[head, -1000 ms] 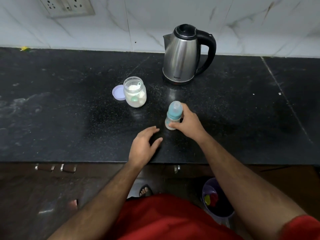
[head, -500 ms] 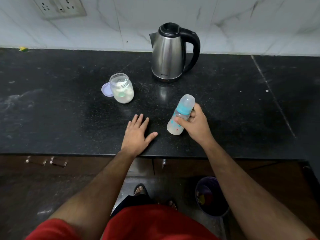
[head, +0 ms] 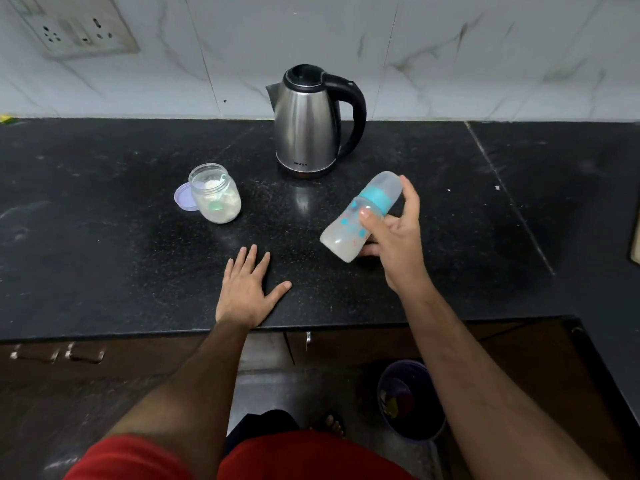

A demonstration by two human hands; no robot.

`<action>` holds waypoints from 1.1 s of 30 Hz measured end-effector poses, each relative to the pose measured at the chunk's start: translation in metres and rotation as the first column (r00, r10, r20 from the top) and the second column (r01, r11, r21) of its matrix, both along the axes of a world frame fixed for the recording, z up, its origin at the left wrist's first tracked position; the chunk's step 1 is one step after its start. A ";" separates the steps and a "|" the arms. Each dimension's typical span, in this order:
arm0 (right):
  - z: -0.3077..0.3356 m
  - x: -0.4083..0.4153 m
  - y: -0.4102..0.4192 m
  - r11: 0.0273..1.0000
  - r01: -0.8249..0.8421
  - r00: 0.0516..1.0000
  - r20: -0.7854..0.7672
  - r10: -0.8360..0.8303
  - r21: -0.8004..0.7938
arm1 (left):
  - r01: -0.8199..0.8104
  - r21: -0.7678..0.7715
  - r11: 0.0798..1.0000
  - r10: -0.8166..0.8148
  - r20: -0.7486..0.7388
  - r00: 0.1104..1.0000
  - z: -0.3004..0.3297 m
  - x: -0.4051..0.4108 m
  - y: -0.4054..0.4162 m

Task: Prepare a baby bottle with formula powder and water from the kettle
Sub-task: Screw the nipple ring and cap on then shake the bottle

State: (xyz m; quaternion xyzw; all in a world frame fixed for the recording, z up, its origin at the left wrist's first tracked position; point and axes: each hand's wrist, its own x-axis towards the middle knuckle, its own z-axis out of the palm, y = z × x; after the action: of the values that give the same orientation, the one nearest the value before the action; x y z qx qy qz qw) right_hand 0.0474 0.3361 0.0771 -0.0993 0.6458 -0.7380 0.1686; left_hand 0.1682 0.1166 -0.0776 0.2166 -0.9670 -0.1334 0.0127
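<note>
Above the black counter (head: 104, 258), the right hand (head: 398, 244) holds the bottle (head: 360, 216) clear of the stone, thumb across its middle and fingers curled behind; the bottle is tilted, its base toward the person and its clear domed cap pointing up and away to the right; its body is cloudy translucent plastic with small teal marks, a teal collar ringing the neck, and a pale whitish fill clouding the lower end. Left of it, the left hand (head: 247, 289) lies flat on the counter near the front edge, fingers loosely spread and thumb out to the right, holding nothing. Farther back stands the kettle (head: 308, 123), a tapered brushed-steel body with a black lid, a black looped handle on its right and a short spout on its left; its reflection shows dimly on the polished stone in front. Well left of the kettle sits a squat clear jar (head: 215, 194), open, with white powder and a pale green scoop inside; a round lilac lid (head: 183, 198) lies flat, touching its left side. The counter is speckled, glossy and smudged with faint whitish streaks; behind it rise white marble-veined tiles (head: 450, 57) with a socket plate (head: 78, 31) at upper left; below the front edge are dark wooden cabinets (head: 138, 362) and a purple bucket (head: 412, 400) on the floor.
</note>
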 end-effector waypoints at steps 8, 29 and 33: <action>0.000 0.024 0.003 0.990 -0.133 0.986 0.097 0.138 -0.056 | -0.005 0.019 1.000 0.006 -0.029 1.000 -0.001 0.000 -0.002; 0.000 0.039 0.007 0.975 -0.210 0.969 0.114 0.217 -0.069 | -0.024 0.036 0.999 0.025 -0.041 0.999 0.000 -0.001 -0.001; 0.006 0.027 0.009 0.976 0.051 0.993 0.115 -0.028 -0.210 | -0.024 0.035 0.999 0.025 -0.043 0.999 0.000 0.000 -0.001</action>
State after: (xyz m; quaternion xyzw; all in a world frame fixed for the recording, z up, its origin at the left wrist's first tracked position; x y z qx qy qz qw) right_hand 0.0742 0.3447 0.0835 -0.0627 0.5548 -0.8103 0.1780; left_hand 0.1678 0.1160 -0.0775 0.2257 -0.9613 -0.1546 0.0315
